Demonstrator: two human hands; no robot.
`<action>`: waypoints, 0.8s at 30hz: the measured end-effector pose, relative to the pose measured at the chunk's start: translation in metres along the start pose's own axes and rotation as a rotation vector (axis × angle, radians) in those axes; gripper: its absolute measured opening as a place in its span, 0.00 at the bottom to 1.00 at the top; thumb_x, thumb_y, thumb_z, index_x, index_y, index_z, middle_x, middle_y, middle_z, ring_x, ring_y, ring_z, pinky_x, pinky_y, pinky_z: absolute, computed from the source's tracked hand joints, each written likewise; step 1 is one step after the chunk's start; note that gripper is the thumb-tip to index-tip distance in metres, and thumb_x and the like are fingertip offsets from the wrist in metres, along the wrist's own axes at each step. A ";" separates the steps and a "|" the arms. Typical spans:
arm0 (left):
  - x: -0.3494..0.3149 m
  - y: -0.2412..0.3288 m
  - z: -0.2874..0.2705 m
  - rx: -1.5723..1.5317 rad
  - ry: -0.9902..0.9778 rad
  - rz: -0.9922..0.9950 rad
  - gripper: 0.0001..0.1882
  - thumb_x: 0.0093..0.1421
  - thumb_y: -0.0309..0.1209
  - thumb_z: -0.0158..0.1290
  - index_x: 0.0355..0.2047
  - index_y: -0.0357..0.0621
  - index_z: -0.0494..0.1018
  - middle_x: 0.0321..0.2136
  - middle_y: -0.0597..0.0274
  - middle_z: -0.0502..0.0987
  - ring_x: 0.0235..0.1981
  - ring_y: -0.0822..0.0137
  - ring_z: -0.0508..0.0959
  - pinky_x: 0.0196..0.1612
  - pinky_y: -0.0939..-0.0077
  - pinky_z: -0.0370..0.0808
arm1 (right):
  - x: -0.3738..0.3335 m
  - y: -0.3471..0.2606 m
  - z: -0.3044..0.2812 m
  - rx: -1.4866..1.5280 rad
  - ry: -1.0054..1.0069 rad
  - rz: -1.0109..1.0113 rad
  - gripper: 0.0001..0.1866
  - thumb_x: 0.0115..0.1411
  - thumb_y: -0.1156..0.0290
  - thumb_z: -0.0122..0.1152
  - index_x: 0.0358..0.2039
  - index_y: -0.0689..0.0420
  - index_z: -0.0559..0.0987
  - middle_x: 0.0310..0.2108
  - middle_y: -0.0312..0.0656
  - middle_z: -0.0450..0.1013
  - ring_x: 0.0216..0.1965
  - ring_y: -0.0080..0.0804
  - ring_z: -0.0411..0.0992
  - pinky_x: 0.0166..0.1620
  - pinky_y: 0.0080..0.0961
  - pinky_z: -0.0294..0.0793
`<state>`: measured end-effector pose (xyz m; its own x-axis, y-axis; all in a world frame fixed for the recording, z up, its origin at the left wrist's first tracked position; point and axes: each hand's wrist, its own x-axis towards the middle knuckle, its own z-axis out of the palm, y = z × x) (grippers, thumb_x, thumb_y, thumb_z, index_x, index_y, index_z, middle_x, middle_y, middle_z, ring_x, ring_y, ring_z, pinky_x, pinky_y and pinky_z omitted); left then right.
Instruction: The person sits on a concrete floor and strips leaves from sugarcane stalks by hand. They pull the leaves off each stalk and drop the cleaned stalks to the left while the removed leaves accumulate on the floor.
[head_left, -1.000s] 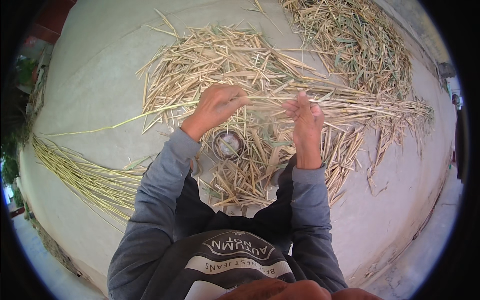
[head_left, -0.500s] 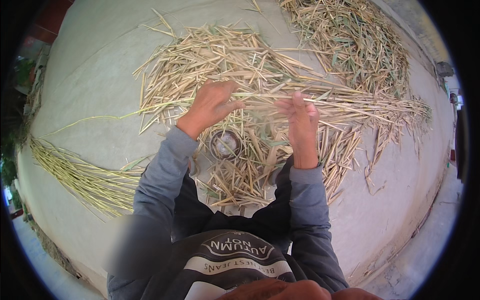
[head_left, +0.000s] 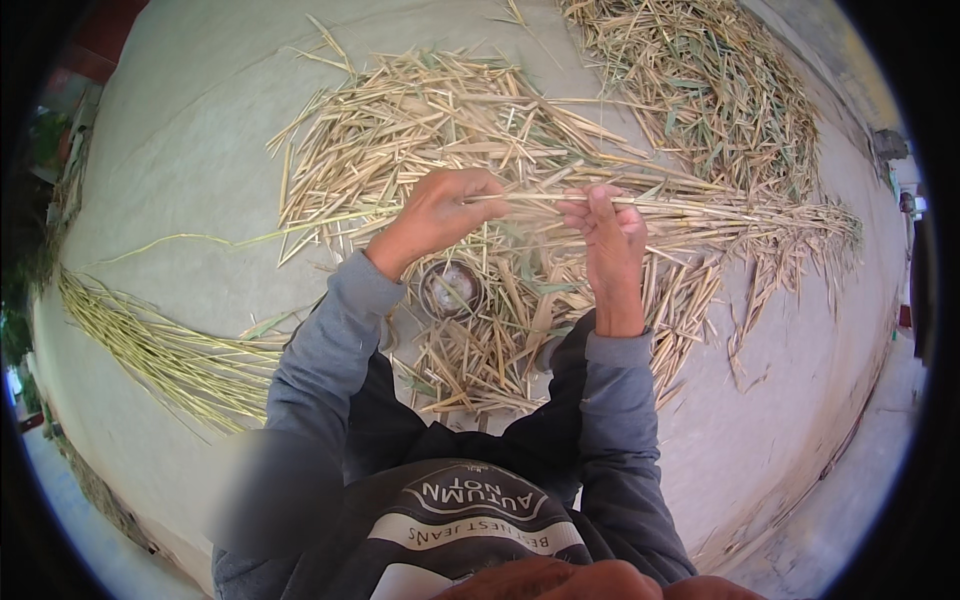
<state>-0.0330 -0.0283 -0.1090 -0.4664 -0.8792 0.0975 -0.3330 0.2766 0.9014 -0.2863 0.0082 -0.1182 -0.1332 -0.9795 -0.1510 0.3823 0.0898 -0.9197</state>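
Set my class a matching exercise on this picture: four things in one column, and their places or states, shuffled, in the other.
Column one
1. Left hand
2. Round, dark-rimmed object
3. Bundle of thin stems
4. Leafy heap

Column two
A. Yellow-green, lying at the person's left
B. Toward the upper right of the picture, straw-coloured with green mixed in
C. Closed around a long stalk
D. Just below the left hand in the picture, with cut pieces beside it

Right pairs: 1-C, 2-D, 3-A, 4-B
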 end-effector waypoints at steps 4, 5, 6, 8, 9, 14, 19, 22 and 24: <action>0.000 0.001 0.000 -0.480 -0.054 -0.366 0.07 0.61 0.28 0.65 0.34 0.37 0.81 0.30 0.61 0.85 0.30 0.73 0.82 0.36 0.78 0.78 | -0.005 -0.010 0.005 -0.064 -0.104 -0.065 0.16 0.70 0.63 0.62 0.45 0.65 0.76 0.39 0.51 0.81 0.39 0.40 0.83 0.42 0.28 0.82; -0.001 0.000 -0.003 -0.553 -0.042 -0.402 0.06 0.61 0.27 0.65 0.33 0.37 0.81 0.29 0.60 0.85 0.30 0.73 0.82 0.36 0.78 0.78 | -0.005 -0.012 0.006 -0.087 -0.131 -0.089 0.16 0.70 0.63 0.61 0.45 0.65 0.76 0.39 0.52 0.81 0.39 0.40 0.83 0.42 0.29 0.82; -0.002 0.001 -0.003 -0.645 -0.029 -0.397 0.05 0.61 0.26 0.64 0.33 0.37 0.81 0.29 0.60 0.85 0.29 0.73 0.82 0.36 0.79 0.78 | -0.006 -0.013 0.007 -0.109 -0.159 -0.111 0.15 0.70 0.64 0.61 0.45 0.65 0.76 0.39 0.52 0.81 0.39 0.40 0.83 0.43 0.29 0.82; -0.004 0.001 -0.006 -0.651 -0.065 -0.421 0.05 0.62 0.26 0.64 0.34 0.37 0.81 0.30 0.58 0.85 0.30 0.72 0.83 0.38 0.79 0.79 | -0.006 -0.014 0.007 -0.117 -0.185 -0.139 0.15 0.70 0.63 0.61 0.44 0.65 0.76 0.39 0.52 0.81 0.38 0.40 0.83 0.43 0.29 0.83; -0.004 0.001 -0.008 -0.678 -0.084 -0.379 0.05 0.62 0.27 0.64 0.35 0.37 0.81 0.30 0.58 0.85 0.31 0.72 0.83 0.39 0.79 0.79 | -0.006 -0.013 0.006 -0.116 -0.199 -0.150 0.15 0.70 0.63 0.62 0.44 0.65 0.76 0.39 0.53 0.81 0.38 0.40 0.83 0.43 0.29 0.83; -0.001 0.000 -0.030 -0.689 0.219 -0.392 0.07 0.64 0.29 0.62 0.36 0.37 0.80 0.30 0.59 0.84 0.32 0.71 0.82 0.40 0.77 0.79 | -0.006 -0.016 -0.010 -0.122 -0.154 -0.154 0.16 0.69 0.62 0.63 0.44 0.65 0.76 0.39 0.53 0.81 0.37 0.39 0.83 0.40 0.29 0.84; -0.006 -0.008 -0.012 0.010 0.187 0.013 0.13 0.64 0.36 0.62 0.39 0.38 0.80 0.29 0.61 0.82 0.32 0.70 0.81 0.39 0.74 0.76 | -0.004 -0.014 -0.016 -0.090 -0.061 -0.129 0.16 0.69 0.63 0.63 0.44 0.65 0.76 0.38 0.52 0.81 0.36 0.39 0.83 0.40 0.28 0.84; -0.009 -0.008 0.005 -0.137 0.080 -0.016 0.10 0.65 0.34 0.62 0.39 0.39 0.80 0.29 0.67 0.81 0.29 0.78 0.76 0.35 0.81 0.73 | 0.000 -0.012 -0.012 -0.030 0.015 -0.153 0.16 0.69 0.63 0.63 0.45 0.65 0.76 0.37 0.51 0.81 0.35 0.38 0.83 0.39 0.27 0.83; -0.010 -0.005 0.010 -0.151 0.066 -0.061 0.11 0.65 0.34 0.62 0.38 0.38 0.80 0.28 0.68 0.80 0.28 0.79 0.75 0.31 0.81 0.72 | 0.001 -0.011 -0.009 0.000 0.081 -0.174 0.16 0.69 0.63 0.63 0.45 0.65 0.76 0.36 0.50 0.81 0.35 0.37 0.83 0.40 0.26 0.83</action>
<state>-0.0351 -0.0172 -0.1187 -0.3923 -0.9176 0.0637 -0.2298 0.1649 0.9592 -0.2992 0.0076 -0.1117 -0.2708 -0.9625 -0.0190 0.3471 -0.0792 -0.9345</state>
